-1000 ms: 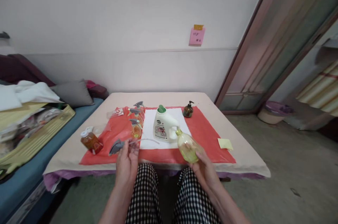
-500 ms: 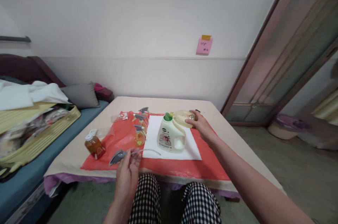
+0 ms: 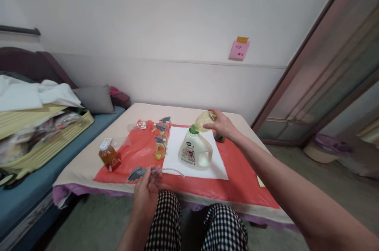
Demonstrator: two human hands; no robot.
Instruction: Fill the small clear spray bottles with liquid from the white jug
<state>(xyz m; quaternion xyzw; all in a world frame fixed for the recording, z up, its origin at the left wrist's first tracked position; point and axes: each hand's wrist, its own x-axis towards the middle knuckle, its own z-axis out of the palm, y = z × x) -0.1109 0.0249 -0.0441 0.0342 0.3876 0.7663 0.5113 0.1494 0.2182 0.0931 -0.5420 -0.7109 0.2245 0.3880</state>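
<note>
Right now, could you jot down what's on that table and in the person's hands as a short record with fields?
Right hand: holds a clear yellowish bottle tipped neck-down over the white jug
Jug mouth: green, directly under the bottle's neck
Left hand: holds a grey spray head with its thin tube
Table cover: red mat with a white sheet
Also on table: three small spray bottles, an amber bottle
</note>
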